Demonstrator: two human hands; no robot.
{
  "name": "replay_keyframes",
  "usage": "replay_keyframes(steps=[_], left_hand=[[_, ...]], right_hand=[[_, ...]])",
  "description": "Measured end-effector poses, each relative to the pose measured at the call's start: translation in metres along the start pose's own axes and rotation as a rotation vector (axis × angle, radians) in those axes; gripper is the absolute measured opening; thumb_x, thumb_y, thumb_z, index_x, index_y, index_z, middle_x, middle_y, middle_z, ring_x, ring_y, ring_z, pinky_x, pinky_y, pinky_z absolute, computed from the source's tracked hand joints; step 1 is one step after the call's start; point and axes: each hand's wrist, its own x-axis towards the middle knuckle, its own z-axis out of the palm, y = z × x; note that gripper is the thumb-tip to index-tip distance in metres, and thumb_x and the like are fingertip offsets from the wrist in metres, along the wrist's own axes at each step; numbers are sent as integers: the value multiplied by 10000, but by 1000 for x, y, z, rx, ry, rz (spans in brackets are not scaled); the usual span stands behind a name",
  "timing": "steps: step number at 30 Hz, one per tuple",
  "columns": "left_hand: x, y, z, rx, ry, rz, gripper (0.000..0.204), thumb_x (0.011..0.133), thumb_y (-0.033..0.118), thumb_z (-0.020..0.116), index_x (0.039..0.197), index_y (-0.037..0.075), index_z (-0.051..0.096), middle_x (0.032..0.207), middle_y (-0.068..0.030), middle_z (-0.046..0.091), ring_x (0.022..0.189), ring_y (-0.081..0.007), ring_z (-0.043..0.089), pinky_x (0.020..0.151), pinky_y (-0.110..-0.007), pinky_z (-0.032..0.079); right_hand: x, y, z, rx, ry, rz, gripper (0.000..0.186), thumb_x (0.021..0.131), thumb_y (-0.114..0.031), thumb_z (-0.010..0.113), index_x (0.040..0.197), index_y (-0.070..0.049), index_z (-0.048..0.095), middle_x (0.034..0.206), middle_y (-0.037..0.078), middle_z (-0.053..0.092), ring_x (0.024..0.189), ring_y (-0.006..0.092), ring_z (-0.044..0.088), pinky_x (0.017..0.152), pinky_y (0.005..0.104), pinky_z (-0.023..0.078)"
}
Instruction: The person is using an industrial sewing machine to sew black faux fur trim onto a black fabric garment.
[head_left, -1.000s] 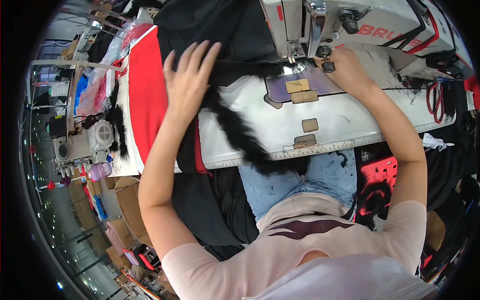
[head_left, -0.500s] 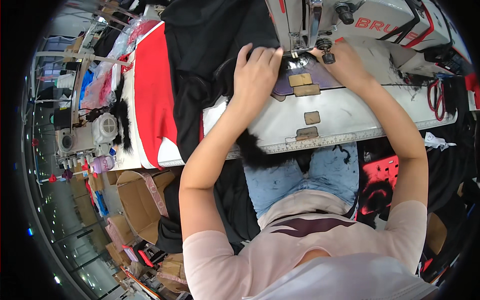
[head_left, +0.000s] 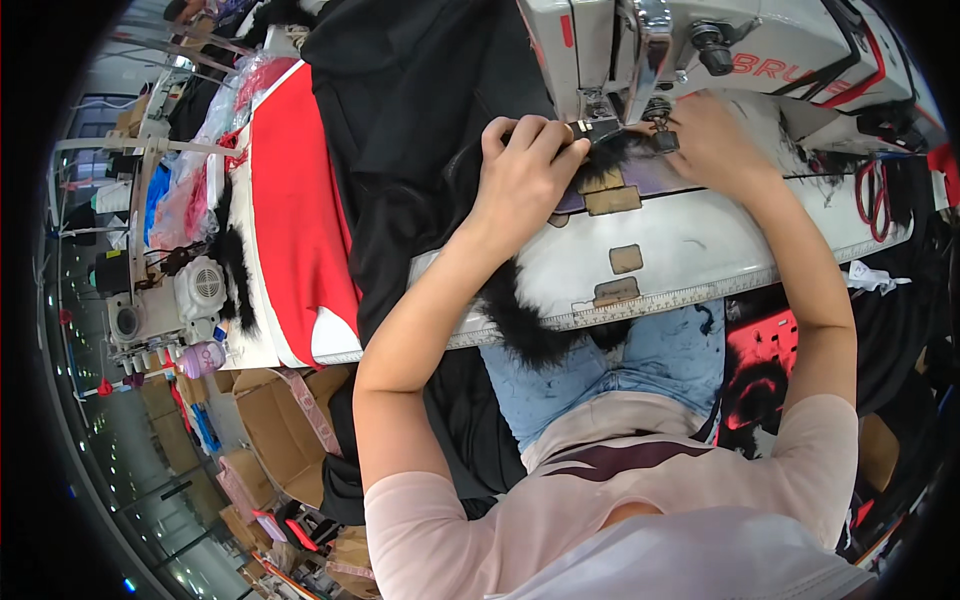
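Note:
My left hand [head_left: 525, 175] is closed on the edge of a black garment [head_left: 420, 90], just left of the presser foot of a white sewing machine [head_left: 790, 55]. Black fur trim [head_left: 610, 152] lies under and beside its fingertips, in front of the needle area. More of the fur strip [head_left: 525, 320] hangs over the table's front edge by my left forearm. My right hand [head_left: 725, 145] is to the right of the needle area, near a dark tension knob [head_left: 660, 125]. Its fingertips are partly hidden behind machine parts, so its grip does not show.
A ruler tape [head_left: 680, 295] runs along the front edge of the white table. Red fabric [head_left: 295, 200] lies at left. Red-handled scissors [head_left: 872, 200] lie at the right end. A cardboard box [head_left: 285, 425] stands below left, and a red stool [head_left: 765, 345] is at lower right.
My left hand has drawn slightly nearer to me, its fingers now curled in on the fabric. The fur trim has come into view before the needle, and my right hand has shifted slightly right.

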Motion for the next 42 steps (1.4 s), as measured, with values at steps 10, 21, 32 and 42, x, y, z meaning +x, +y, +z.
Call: replay_keyframes(steps=[10,21,32,42], left_hand=[[1,-10,-11,-387,-107,-193,233,775,-37,608,990,48,639,995,-86,620,928,-272,597,821,-385,453],[2,4,-3,51,18,-44,94,779,140,697,832,80,647,1025,-22,641,938,-188,592,876,-398,376],[1,6,-5,-56,12,-153,117,800,124,715,904,112,664,854,29,629,860,-157,594,888,-395,366],[2,19,-2,9,-15,-148,108,759,140,700,846,107,644,883,-8,597,867,-185,575,893,-440,367]], right_hand=[[8,-12,7,582,-170,316,341,889,-314,694,1041,-9,700,932,147,704,861,296,646,778,354,478],[0,-11,20,70,-26,-108,272,845,-164,712,1105,-88,680,1003,102,691,871,311,649,783,377,502],[2,-10,25,126,3,-55,320,821,-92,740,1112,-92,607,911,111,668,808,316,646,696,395,517],[3,-17,24,114,-16,-1,327,833,-145,736,1121,-92,590,859,92,675,775,313,643,656,388,503]])
